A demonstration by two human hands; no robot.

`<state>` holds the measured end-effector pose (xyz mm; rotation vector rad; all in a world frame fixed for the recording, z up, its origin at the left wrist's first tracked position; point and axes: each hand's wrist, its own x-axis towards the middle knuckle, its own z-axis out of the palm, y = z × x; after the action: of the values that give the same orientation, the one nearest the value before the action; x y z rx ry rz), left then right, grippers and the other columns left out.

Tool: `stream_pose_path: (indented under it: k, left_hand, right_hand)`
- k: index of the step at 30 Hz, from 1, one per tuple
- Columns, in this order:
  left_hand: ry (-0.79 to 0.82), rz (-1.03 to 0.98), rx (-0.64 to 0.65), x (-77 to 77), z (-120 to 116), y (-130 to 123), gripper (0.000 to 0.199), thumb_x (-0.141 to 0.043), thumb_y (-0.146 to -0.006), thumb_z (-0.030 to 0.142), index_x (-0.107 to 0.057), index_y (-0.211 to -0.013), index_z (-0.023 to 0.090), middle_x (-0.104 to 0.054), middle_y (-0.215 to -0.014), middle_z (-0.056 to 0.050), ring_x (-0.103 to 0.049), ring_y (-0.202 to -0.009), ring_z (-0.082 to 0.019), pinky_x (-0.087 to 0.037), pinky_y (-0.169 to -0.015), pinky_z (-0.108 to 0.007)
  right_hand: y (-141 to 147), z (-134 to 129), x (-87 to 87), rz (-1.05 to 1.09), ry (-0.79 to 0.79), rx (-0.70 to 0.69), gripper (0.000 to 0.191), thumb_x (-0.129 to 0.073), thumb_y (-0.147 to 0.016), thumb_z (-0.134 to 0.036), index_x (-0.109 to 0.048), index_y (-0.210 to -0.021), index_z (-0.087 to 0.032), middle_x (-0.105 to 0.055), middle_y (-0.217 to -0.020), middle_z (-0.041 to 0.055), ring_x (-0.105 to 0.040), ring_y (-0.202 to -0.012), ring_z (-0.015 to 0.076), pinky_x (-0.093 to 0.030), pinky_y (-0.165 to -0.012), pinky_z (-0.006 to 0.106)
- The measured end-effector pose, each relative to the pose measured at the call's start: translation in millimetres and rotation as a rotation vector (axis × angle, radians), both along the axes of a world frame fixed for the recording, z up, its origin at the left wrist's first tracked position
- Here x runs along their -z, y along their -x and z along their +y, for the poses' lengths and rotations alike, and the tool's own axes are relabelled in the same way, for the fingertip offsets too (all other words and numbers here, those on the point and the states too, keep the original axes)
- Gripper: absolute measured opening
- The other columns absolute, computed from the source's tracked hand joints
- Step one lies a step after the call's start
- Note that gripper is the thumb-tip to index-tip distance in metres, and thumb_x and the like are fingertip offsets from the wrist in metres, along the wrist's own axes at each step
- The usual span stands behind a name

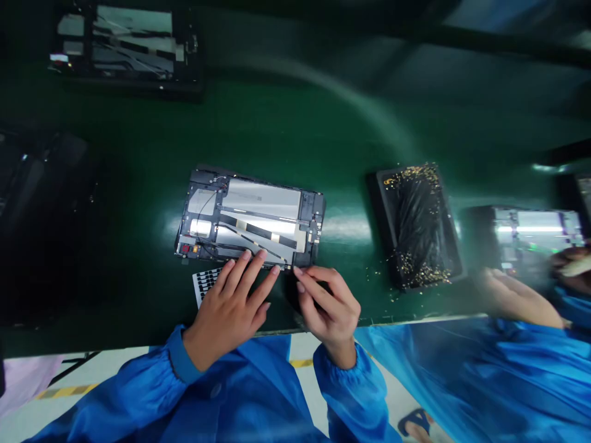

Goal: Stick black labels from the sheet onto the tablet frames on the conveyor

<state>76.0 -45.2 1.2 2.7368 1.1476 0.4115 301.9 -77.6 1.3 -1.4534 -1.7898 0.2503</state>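
Your left hand (228, 307) lies open, fingertips on the near edge of the opened tablet (249, 215), flat on the worktop (138, 154); your right hand (327, 304) curls at that edge, grip unclear. Silver panels (263, 200) and cables (256, 237) lie uncovered, a sticker sheet (205, 284) just beside

Tablet housing (249, 216) sits open on your bench (277, 123), label sheet (205, 284) just in front of it. Tray of small parts (418, 227) to its right, another housing (129, 43) behind it.
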Motion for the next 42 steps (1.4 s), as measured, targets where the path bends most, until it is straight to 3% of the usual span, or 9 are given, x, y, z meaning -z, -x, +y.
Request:
stream_pose_path:
  k: [8, 15, 24, 28, 31, 33, 35, 38, 42]
  left_hand:
    - [-0.001, -0.002, -0.007, 2.5, -0.5, 0.5, 0.067, -0.054, -0.113, 0.04, -0.041, -0.175, 0.022, -0.051, -0.176, -0.011, -0.05, -0.162, -0.03, -0.031, -0.136, -0.043]
    - [-0.171, 0.01, -0.03, 1.9, -0.8, 1.9, 0.07, -0.05, -0.114, 0.047, -0.038, -0.177, 0.021, -0.053, -0.175, -0.011, -0.048, -0.163, -0.028, -0.026, -0.137, -0.041]
    - [-0.112, -0.01, -0.041, 6.3, -0.8, 1.9, 0.075, -0.059, -0.111, 0.046, -0.033, -0.179, 0.026, -0.043, -0.182, -0.007, -0.046, -0.164, -0.028, -0.037, -0.132, -0.042]
    - [-0.096, -0.031, -0.04, 11.0, -3.3, 2.4, 0.078, -0.06, -0.11, 0.044, -0.032, -0.179, 0.024, -0.043, -0.182, -0.008, -0.046, -0.164, -0.03, -0.038, -0.133, -0.043]
    - [-0.143, -0.048, -0.126, 18.5, -7.6, 5.0, 0.085, -0.059, -0.109, 0.05, -0.026, -0.18, 0.018, -0.038, -0.184, -0.013, -0.045, -0.165, -0.034, -0.038, -0.132, -0.046]
    - [-0.159, -0.051, -0.225, 24.5, -9.4, 7.3, 0.092, -0.06, -0.108, 0.058, -0.022, -0.181, 0.016, -0.033, -0.185, -0.017, -0.043, -0.166, -0.039, -0.037, -0.132, -0.052]
    - [-0.13, -0.048, -0.279, 29.4, -9.4, 9.4, 0.099, -0.06, -0.106, 0.064, -0.02, -0.181, 0.014, -0.029, -0.186, -0.02, -0.039, -0.168, -0.044, -0.034, -0.134, -0.058]
    - [-0.081, -0.051, -0.277, 33.3, -8.0, 11.2, 0.103, -0.061, -0.103, 0.068, -0.021, -0.181, 0.013, -0.028, -0.186, -0.021, -0.036, -0.169, -0.043, -0.03, -0.137, -0.061]
    - [-0.141, -0.064, -0.303, 32.1, -7.9, 12.9, 0.101, -0.067, -0.099, 0.066, -0.031, -0.179, 0.016, -0.035, -0.184, -0.019, -0.043, -0.166, -0.042, -0.038, -0.133, -0.059]
  right_hand:
    - [3.6, 3.3, 0.1, -0.02, -0.016, -0.054, 0.056, -0.069, -0.099, -0.004, -0.076, -0.147, -0.032, -0.073, -0.118, 0.0093, -0.067, -0.083, 0.0172, -0.063, -0.071, 0.032]
    - [0.5, 5.5, 7.6, -0.042, -0.083, -0.074, 0.056, -0.061, -0.104, -0.007, -0.071, -0.153, -0.032, -0.071, -0.114, 0.0089, -0.069, -0.086, 0.018, -0.064, -0.072, 0.03]
    - [-0.8, -0.1, 20.9, -0.103, -0.098, -0.077, 0.042, -0.061, -0.106, -0.016, -0.079, -0.142, -0.029, -0.076, -0.116, 0.0101, -0.072, -0.085, 0.0187, -0.066, -0.075, 0.031]
    - [-1.0, 2.4, 12.9, 0.165, 0.069, 0.12, 0.029, -0.064, -0.106, -0.035, -0.088, -0.117, -0.028, -0.078, -0.116, 0.0107, -0.076, -0.095, 0.0215, -0.067, -0.084, 0.034]
    - [-10.7, 16.2, -0.9, 0.585, 0.366, 0.471, 0.036, -0.079, -0.09, -0.048, -0.086, -0.115, -0.024, -0.083, -0.122, 0.0119, -0.079, -0.114, 0.0287, -0.068, -0.097, 0.04]
    - [-19.3, 31.6, -14.4, 0.881, 0.585, 0.563, 0.046, -0.089, -0.077, -0.047, -0.083, -0.114, -0.021, -0.085, -0.121, 0.0129, -0.081, -0.112, 0.0303, -0.07, -0.096, 0.04]
    - [-25.1, 49.2, -28.9, 1.05, 0.741, 0.532, 0.047, -0.095, -0.069, -0.042, -0.081, -0.107, -0.018, -0.086, -0.113, 0.0136, -0.083, -0.102, 0.0283, -0.071, -0.087, 0.036]
    - [-22.5, 72.7, -44.8, 1.057, 0.882, 0.443, 0.038, -0.099, -0.068, -0.035, -0.08, -0.094, -0.017, -0.086, -0.092, 0.0113, -0.082, -0.082, 0.0219, -0.067, -0.069, 0.024]
    - [-4.0, 94.1, -44.8, 1.057, 0.917, 0.326, 0.031, -0.099, -0.072, -0.034, -0.078, -0.09, -0.018, -0.083, -0.079, 0.0087, -0.082, -0.073, 0.0253, -0.065, -0.058, 0.027]
